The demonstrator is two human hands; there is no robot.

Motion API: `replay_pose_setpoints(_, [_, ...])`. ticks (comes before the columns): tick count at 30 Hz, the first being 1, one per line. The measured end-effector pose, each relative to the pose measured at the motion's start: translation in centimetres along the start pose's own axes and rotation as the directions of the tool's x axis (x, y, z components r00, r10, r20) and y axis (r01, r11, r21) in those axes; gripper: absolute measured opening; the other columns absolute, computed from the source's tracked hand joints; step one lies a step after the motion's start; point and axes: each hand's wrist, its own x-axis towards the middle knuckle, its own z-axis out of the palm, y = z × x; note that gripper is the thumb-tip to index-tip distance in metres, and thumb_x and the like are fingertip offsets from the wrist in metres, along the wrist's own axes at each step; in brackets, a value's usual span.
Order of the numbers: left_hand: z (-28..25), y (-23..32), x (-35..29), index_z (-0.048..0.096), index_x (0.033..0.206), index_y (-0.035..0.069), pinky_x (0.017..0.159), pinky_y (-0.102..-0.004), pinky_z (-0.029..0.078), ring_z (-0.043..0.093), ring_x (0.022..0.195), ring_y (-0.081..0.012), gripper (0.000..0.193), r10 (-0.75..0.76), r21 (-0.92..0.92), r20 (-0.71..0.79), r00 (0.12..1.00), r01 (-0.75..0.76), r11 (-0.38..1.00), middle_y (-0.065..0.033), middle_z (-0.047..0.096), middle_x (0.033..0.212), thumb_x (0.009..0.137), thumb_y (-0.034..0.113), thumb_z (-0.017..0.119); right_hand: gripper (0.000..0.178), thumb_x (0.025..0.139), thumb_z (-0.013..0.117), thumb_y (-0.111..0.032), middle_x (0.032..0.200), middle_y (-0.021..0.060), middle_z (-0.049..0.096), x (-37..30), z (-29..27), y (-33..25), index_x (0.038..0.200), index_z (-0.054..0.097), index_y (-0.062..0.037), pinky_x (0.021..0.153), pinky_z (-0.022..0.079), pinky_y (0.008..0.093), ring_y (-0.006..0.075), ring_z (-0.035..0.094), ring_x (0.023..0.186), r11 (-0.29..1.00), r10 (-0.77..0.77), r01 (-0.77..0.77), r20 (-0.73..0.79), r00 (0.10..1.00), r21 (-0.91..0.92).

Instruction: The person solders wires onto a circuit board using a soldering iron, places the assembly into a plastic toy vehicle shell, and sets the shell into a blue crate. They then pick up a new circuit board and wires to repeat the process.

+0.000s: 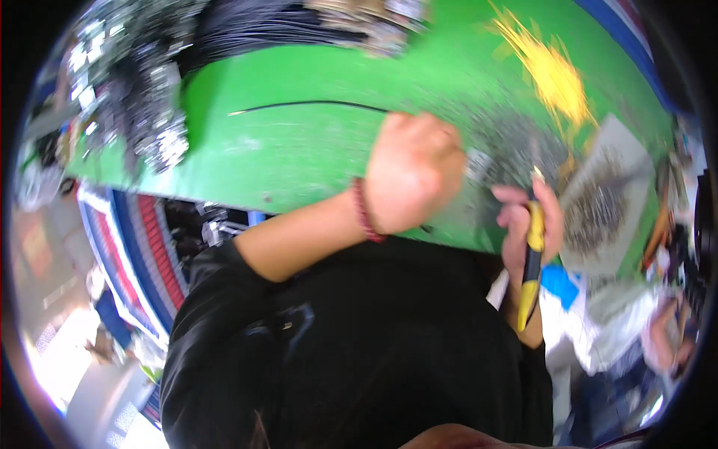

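My left hand (pixel 413 172), with a dark red beaded bracelet at the wrist, is closed in a fist over the green table (pixel 247 165). From it a thin black cable (pixel 314 102) runs out to the left, its end pale and bare. The fist hides the cable's other end. To the right, my right hand (pixel 552 217) is closed round a hand tool with a yellow-and-black grip (pixel 532 262), whose handle hangs down along the wrist. Motion blur leaves the tool's tip and exact kind unclear. The two hands are apart.
Bundled black cables (pixel 254 30) lie at the back left beside shiny wrapped bundles (pixel 142 97). Yellow strips (pixel 553 78) are heaped at the far right. Dark clippings (pixel 523 138) spread beyond my right hand, and more lie on a pale sheet (pixel 624 146). Striped fabric (pixel 146 247) stands left.
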Motion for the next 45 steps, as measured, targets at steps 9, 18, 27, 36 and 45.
replay_pose_setpoints(9, [-1.6,0.4,-0.3,0.059,0.074,0.013,0.075,-0.0366,0.039,0.055,0.084,-0.0196,0.013,0.037,-0.056,-0.046,0.998,-0.039,0.998,-0.002,0.058,0.088,0.068,0.019,0.07,0.028,0.096,0.057,-0.007,0.088,0.015,0.072,1.3,0.4,1.3,0.123,0.057,-0.0005,0.054,0.045,0.0237,0.0094,0.054,0.059,0.921,-0.262,0.282,0.109,0.959,-0.267])
replay_pose_setpoints(18, [-18.4,-12.3,-3.8,0.066,0.08,0.009,0.06,-0.0372,0.052,0.063,0.066,-0.0255,0.007,-0.402,0.477,-0.348,0.847,0.529,0.701,-0.0069,0.063,0.081,0.08,0.014,0.071,0.027,0.098,0.055,-0.014,0.082,0.0117,0.07,1.6,0.6,1.7,0.122,0.054,-0.0009,0.052,0.041,0.0222,0.0073,0.049,0.055,0.963,-0.234,0.237,0.042,0.971,-0.13])
replay_pose_setpoints(27, [-20.0,-15.3,5.1,0.069,0.084,0.011,0.067,-0.0374,0.053,0.066,0.078,-0.0262,0.012,-0.252,0.547,-0.234,0.939,0.341,0.765,-0.0049,0.065,0.09,0.083,0.022,0.068,0.024,0.097,0.056,-0.013,0.075,0.0084,0.069,1.1,0.7,2.3,0.119,0.056,-0.0015,0.05,0.04,0.0213,0.0061,0.048,0.052,0.946,-0.29,0.287,0.003,0.957,-0.148])
replay_pose_setpoints(36, [-19.3,-19.7,11.4,0.072,0.091,0.006,0.076,-0.0473,0.055,0.069,0.084,-0.0365,0.023,-0.602,0.814,-0.034,0.798,0.372,0.447,-0.019,0.071,0.091,0.085,0.021,0.055,0.022,0.094,0.06,-0.011,0.07,0.0063,0.066,1.9,1.3,1.6,0.115,0.06,-0.0024,0.048,0.041,0.0215,0.0077,0.056,0.054,0.938,-0.319,0.309,-0.044,0.947,-0.158])
replay_pose_setpoints(45, [-26.2,0.3,9.2,0.064,0.091,0.0,0.054,-0.0265,0.045,0.056,0.053,-0.0134,0.01,-0.101,0.076,-0.168,0.981,0.115,0.99,-0.0068,0.059,0.062,0.091,0.009,0.059,0.027,0.097,0.053,-0.011,0.078,0.0151,0.069,1.5,-1.6,-0.6,0.123,0.047,-0.0059,0.048,0.044,0.024,0.0103,0.051,0.051,0.962,-0.209,0.246,-0.256,0.944,0.121])
